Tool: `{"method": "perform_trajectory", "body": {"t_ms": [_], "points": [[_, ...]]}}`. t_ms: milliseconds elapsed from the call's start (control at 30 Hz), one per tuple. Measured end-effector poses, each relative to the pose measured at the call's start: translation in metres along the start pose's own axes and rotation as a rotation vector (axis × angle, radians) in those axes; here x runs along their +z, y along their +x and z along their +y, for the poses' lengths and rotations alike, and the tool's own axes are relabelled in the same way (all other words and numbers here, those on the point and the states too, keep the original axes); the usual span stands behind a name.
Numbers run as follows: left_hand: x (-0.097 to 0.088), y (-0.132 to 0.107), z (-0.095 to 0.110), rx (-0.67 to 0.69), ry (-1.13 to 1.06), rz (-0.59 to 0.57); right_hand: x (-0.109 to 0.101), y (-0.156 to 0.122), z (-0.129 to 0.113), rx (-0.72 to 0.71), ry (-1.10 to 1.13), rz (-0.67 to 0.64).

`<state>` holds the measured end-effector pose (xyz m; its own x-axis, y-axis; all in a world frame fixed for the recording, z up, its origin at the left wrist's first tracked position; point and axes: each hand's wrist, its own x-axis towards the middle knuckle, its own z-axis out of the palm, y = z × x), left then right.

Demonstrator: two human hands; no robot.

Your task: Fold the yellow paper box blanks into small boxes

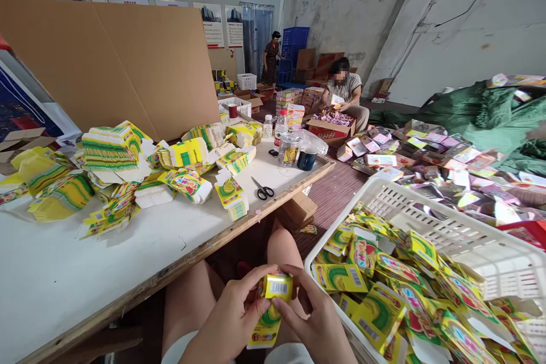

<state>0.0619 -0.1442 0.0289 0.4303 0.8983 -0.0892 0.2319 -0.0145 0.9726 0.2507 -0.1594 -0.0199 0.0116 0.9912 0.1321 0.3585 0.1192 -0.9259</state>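
A small yellow-and-green candy carton (269,318) with a barcode on its upper end is held over my lap. My left hand (232,310) grips its left side, thumb laid across the front. On the other side my right hand (313,313) closes on it, fingers at the top edge and thumb just under the barcode. Whether more than one carton lies in the grip, I cannot tell. Close by on the right, a white plastic basket (313,253) holds many folded cartons (379,315) of the same yellow print.
The white table (162,256) bears stacks of flat cartons (113,151), scissors (262,189), a glass jar (289,151) and a dark mug (307,159). A large cardboard sheet (106,62) stands behind. Pink boxes (447,153) are heaped at right. Two people (347,88) are farther back.
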Motion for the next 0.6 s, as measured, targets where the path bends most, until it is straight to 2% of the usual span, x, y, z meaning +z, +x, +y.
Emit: {"method": "perform_trajectory", "body": {"t_ms": [133,333,467,600], "points": [[-0.002,-0.002,-0.005,0.004,-0.007,-0.048,0.002,0.0,-0.001,-0.011,-0.017,0.027],[0.003,0.001,-0.011,-0.026,-0.143,-0.027,0.0,0.001,-0.008,0.023,0.078,-0.017],[0.004,0.0,-0.011,-0.022,-0.155,-0.021,0.005,-0.001,-0.011,0.032,0.125,-0.015],[0.005,0.005,-0.029,-0.037,-0.149,-0.009,0.013,-0.001,-0.005,0.03,0.076,0.045]]}}
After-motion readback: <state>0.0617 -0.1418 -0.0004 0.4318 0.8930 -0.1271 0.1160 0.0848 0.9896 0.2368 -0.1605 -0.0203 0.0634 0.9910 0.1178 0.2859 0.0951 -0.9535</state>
